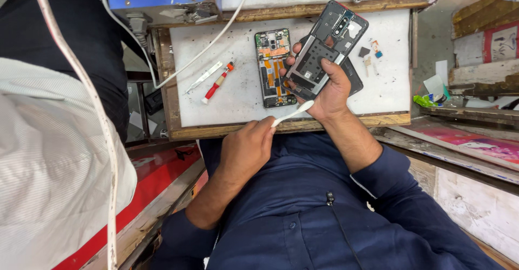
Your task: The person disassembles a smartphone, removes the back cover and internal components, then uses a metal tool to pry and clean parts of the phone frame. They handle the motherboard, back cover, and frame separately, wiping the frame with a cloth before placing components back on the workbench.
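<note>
My right hand (331,92) holds a dark phone back cover (326,47) tilted above the white work mat (238,100), inner side facing me, thumb on its lower edge. In my left hand (246,147) is a white toothbrush-like brush (292,113), its head next to the cover's lower corner and my right palm. An opened phone (272,67) with green board and orange flex cables exposed lies flat on the mat, just left of the cover. Another dark flat piece (355,76) lies partly hidden under my right hand.
A red-handled screwdriver (216,84) and a white tool (204,77) lie left of the opened phone. A white cable (213,38) crosses the mat. Small loose parts (370,51) sit at right. A person in a striped shirt (48,162) stands at left. Cluttered wooden shelves (481,59) at right.
</note>
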`<state>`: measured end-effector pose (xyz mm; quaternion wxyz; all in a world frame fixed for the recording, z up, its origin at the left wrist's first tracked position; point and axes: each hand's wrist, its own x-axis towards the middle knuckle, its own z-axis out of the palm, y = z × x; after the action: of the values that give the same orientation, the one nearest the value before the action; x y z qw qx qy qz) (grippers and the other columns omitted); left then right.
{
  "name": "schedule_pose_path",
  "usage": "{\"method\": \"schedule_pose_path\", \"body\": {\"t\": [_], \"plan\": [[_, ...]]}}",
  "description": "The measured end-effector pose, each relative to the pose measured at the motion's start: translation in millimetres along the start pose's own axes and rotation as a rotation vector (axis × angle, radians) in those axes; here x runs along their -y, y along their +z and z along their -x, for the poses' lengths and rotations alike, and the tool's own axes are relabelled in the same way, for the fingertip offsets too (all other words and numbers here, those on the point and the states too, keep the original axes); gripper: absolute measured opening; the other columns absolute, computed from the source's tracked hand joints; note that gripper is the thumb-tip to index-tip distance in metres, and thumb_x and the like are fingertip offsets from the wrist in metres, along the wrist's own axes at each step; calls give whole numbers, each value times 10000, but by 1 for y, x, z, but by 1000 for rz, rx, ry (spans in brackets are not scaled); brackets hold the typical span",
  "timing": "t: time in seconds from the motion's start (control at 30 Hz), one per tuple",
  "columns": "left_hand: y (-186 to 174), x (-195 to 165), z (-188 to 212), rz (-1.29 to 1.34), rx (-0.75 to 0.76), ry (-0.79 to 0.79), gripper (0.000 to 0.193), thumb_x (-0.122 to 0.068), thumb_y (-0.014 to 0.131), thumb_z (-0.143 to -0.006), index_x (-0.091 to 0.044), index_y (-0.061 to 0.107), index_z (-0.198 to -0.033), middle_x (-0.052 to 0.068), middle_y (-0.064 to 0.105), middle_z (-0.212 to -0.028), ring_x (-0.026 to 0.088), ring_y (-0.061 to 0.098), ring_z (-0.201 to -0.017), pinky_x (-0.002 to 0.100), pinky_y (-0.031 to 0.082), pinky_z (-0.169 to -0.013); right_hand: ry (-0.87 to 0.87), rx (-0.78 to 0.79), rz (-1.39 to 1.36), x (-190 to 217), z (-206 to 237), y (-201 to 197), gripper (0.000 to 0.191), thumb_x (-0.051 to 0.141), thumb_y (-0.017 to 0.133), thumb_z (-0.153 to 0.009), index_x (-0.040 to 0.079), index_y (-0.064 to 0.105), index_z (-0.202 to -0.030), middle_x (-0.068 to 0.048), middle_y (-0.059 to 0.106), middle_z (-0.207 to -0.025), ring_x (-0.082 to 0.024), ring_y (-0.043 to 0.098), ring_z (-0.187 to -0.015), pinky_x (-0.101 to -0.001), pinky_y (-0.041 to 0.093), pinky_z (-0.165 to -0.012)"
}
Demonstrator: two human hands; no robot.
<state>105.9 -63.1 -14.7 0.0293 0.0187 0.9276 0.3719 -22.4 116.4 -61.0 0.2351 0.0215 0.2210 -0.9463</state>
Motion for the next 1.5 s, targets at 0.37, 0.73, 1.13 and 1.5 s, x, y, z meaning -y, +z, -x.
{"method": "schedule_pose_path", "body": {"t": [0.37,0.73,1.13,1.5], "plan": [[-10,22,-23,119,-286,-71,295,-205,638,-1021,-68,661,-1281,170,737,-1078,362,746,-920,444,601,-746,129,15,-39,-5,1,-13,658,621,479,-1062,129,498,-1498,-213,604,-1334,-332,657,-1146,-496,569,-887],[-55,91,-26,-407,-396,-307,349,-184,696,-971,-50,678,-1293,164,691,-1184,367,641,-1063,481,521,-893,265,123,-19,-4,2,-9,963,772,366,-1003,17,428,-1598,-237,588,-1385,-381,658,-1157,-631,566,-974],[12,-18,-22,134,-166,70,796,-266,852,-800,-25,467,-1454,319,372,-1513,482,427,-1374,531,401,-1118,203,112,520,-22,25,2,784,529,526,-1043,4,297,-1578,-192,430,-1597,-305,482,-1441,-473,468,-1168],[11,42,-42,1692,123,-143,797,-366,714,-922,-85,340,-1566,252,547,-1441,327,628,-1135,454,563,-941,-161,225,1290,22,63,65,452,356,533,-1097,42,468,-1415,-134,570,-1405,-266,620,-1293,-398,505,-1090]]}}
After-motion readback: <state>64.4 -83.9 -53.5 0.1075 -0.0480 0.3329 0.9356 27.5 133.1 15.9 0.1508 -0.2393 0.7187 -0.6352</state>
